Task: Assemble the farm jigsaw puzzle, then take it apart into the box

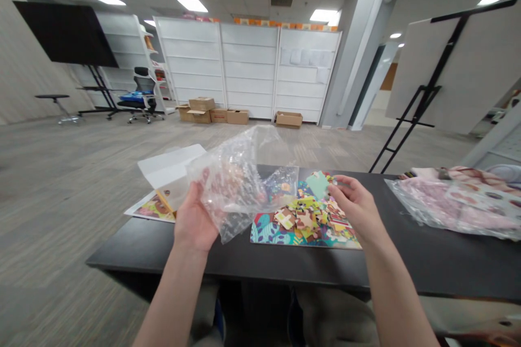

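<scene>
My left hand (197, 219) is closed round a crumpled clear plastic bag (232, 173), which spreads up and to the right above the table. Between the thumb and fingers of my right hand (355, 203) is a pale green jigsaw piece (318, 184), seen plain side out. Below it lies a loose heap of jigsaw pieces (305, 219) in yellow, brown, red and cream. The heap rests on a colourful illustrated board (271, 232) with blue leaves and a teal ground. The bag covers part of the board's far left side.
Printed sheets (152, 207) and white paper (171, 165) lie at the left of the black table (228, 261). A clear-wrapped pink bundle (443, 203) sits at the right. Beyond are cardboard boxes (201, 111), an office chair (140, 95) and a whiteboard easel (431, 81).
</scene>
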Available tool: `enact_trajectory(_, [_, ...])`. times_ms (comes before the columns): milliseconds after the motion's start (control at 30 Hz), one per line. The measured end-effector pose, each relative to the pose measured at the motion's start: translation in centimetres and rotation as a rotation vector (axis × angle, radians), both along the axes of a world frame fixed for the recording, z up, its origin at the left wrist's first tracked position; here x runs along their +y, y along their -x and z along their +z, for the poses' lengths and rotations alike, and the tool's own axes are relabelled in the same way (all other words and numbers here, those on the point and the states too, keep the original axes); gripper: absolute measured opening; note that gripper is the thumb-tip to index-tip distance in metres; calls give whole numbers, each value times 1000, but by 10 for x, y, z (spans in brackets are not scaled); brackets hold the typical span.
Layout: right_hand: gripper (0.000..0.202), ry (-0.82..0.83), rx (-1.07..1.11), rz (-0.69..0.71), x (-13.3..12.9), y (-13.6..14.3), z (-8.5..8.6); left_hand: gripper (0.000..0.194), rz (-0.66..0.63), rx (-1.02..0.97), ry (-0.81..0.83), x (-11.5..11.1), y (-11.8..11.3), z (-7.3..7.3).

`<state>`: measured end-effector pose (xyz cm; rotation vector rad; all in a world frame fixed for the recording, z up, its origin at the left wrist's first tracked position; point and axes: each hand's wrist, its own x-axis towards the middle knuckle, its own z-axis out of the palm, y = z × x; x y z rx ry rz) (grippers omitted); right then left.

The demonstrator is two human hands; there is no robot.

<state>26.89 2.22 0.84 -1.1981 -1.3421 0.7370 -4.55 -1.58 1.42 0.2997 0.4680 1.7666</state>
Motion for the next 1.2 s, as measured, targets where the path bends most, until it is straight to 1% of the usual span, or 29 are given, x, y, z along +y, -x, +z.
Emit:
enact_trajectory(67, [47,35,-96,73,1,13,-7,39,28,-44,-36,-1,6,-3])
enact_trajectory(200, [26,56,-360,220,-2,53,-20,43,-24,-131,-60,-1,8,-6])
enact_trajectory(267, [22,58,-428,277,-4,69,-23,47,-30,-174,-64,0,7,-5])
enact_trajectory(367, [21,79,-482,339,-5,81,-28,46,-30,-243,-73,2,4,-5])
enact_trajectory(467, [20,74,-614,313,-2,84,-35,43,-53,-240,-73,3,-1,-6])
enact_trajectory(533, [18,14,-725,269,1,83,-39,43,-73,-207,-68,3,-4,-7])
enact_trajectory(600, [16,-74,-783,224,2,79,-39,43,-89,-187,-60,2,-7,-7])
enact_trajectory(667, [16,-153,-752,193,0,74,-32,43,-92,-185,-49,2,-8,-7])
enact_trajectory(733, [22,-178,-651,220,-7,69,-19,42,-83,-195,-44,1,-11,-7])
enact_trajectory(800, [35,-140,-515,355,-17,68,-6,43,-80,-189,-32,1,-19,-6])
enact_trajectory(867, [47,-92,-370,499,-26,71,2,43,-95,-150,-13,1,-31,-4])
enact_trajectory(900, [49,-80,-297,521,-28,74,4,42,-109,-124,-6,1,-38,-4])
enact_trajectory(933, [46,-78,-229,502,-29,77,4,38,-111,-93,-7,1,-44,-3])
enact_trajectory(1000, [34,-68,-122,384,-28,82,2,30,-91,-40,-16,2,-55,-3])
enact_trajectory(1067, [30,-44,-31,275,-24,81,1,19,-45,1,-21,4,-59,-3])
enact_trajectory(1133, [30,-21,43,230,-21,74,1,8,16,27,6,7,-57,-4])
enact_trajectory(1200, [29,-24,83,221,-21,64,4,10,61,55,64,10,-56,-5])
